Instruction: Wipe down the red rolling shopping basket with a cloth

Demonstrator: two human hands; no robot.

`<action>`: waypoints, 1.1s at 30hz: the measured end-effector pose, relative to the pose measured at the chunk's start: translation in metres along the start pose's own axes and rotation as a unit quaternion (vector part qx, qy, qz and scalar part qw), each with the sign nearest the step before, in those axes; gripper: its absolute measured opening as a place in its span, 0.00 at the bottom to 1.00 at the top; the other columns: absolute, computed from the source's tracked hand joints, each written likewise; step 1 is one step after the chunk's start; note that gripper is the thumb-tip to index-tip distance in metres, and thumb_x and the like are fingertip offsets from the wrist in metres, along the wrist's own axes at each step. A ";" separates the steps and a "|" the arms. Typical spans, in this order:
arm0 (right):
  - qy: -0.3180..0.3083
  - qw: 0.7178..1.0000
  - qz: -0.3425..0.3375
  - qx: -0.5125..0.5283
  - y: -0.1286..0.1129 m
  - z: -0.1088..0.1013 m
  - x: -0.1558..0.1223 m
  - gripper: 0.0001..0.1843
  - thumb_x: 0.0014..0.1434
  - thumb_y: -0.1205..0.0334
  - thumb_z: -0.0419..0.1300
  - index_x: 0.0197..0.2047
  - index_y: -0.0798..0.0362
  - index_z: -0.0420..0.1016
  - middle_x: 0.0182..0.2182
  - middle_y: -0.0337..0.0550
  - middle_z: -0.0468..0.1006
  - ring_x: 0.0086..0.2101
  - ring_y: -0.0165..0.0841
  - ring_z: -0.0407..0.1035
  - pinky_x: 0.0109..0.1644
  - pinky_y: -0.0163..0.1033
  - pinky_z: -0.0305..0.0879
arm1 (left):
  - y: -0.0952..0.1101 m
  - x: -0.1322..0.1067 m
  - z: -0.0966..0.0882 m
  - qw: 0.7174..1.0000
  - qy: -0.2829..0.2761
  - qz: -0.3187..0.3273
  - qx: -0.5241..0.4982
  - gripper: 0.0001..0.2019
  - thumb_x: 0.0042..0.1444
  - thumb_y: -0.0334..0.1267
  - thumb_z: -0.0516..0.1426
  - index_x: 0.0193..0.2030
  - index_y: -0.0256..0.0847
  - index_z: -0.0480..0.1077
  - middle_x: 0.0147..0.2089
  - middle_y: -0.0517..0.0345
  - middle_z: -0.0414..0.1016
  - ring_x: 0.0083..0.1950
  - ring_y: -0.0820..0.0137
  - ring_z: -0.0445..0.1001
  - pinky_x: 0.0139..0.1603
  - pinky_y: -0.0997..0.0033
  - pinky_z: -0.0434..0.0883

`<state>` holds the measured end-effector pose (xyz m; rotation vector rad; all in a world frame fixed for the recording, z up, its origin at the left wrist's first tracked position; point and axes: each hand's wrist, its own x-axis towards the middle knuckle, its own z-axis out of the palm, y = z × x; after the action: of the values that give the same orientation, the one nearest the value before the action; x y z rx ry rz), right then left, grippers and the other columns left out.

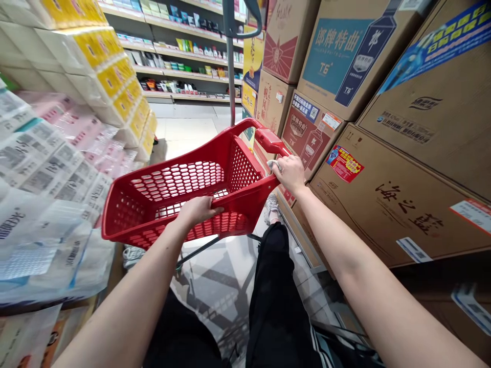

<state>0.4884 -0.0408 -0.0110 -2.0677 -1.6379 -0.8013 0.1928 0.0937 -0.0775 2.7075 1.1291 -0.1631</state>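
Note:
A red plastic shopping cart (180, 225) stands slantwise in front of me, its basket perforated and nothing visible inside. My left hand (197, 210) grips the near side rim, thumb outside and fingers over the inner edge. At the cart's right end, my right hand (289, 173) is closed round the corner of the handle (267, 139). A small whitish crumpled piece (273, 164), perhaps tissue, pokes out by my right fingers; its kind cannot be made out. Dark metal legs (197, 251) show below the basket.
Cardboard cartons (395, 199) are stacked high close on the right. Tissue packs (111, 87) and plastic-wrapped paper goods (49, 168) rise on the left. A grey metal post (230, 76) stands behind the cart. Shelves of bottles and tubes (184, 66) line the back, beyond pale floor tiles (180, 130).

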 end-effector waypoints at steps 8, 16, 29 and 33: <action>0.076 0.995 0.042 0.040 -0.019 0.009 -0.021 0.16 0.67 0.56 0.47 0.46 0.55 0.72 0.44 0.53 0.72 0.50 0.44 0.60 0.58 0.53 0.52 | 0.010 0.001 0.002 1.000 0.001 -0.021 -0.010 0.26 0.51 0.64 0.49 0.38 0.46 0.74 0.40 0.52 0.78 0.38 0.62 0.75 0.31 0.71 0.60; 0.030 0.997 -0.040 0.052 -0.039 0.010 -0.037 0.17 0.67 0.59 0.47 0.53 0.52 0.70 0.49 0.52 0.70 0.56 0.44 0.56 0.62 0.56 0.49 | 0.013 0.003 0.007 0.998 -0.004 -0.056 -0.009 0.28 0.50 0.66 0.48 0.38 0.45 0.74 0.38 0.50 0.78 0.36 0.61 0.74 0.30 0.69 0.60; 0.067 0.996 0.031 0.044 -0.021 0.013 -0.036 0.17 0.68 0.59 0.45 0.52 0.53 0.70 0.50 0.53 0.69 0.58 0.44 0.55 0.65 0.58 0.47 | 0.028 0.005 0.011 0.997 0.002 -0.073 -0.008 0.31 0.47 0.69 0.48 0.39 0.45 0.74 0.40 0.49 0.78 0.39 0.59 0.75 0.32 0.69 0.63; 0.028 0.997 0.008 0.077 -0.056 0.014 -0.050 0.16 0.67 0.60 0.47 0.54 0.52 0.68 0.54 0.53 0.66 0.60 0.44 0.53 0.66 0.59 0.43 | 0.031 0.003 0.007 0.996 -0.005 -0.086 -0.011 0.30 0.47 0.68 0.49 0.38 0.44 0.75 0.40 0.48 0.79 0.39 0.58 0.76 0.32 0.69 0.64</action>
<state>0.4296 -0.0555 -0.0566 -1.9335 -1.5986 -0.6973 0.2165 0.0732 -0.0799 2.5851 1.3530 -0.1883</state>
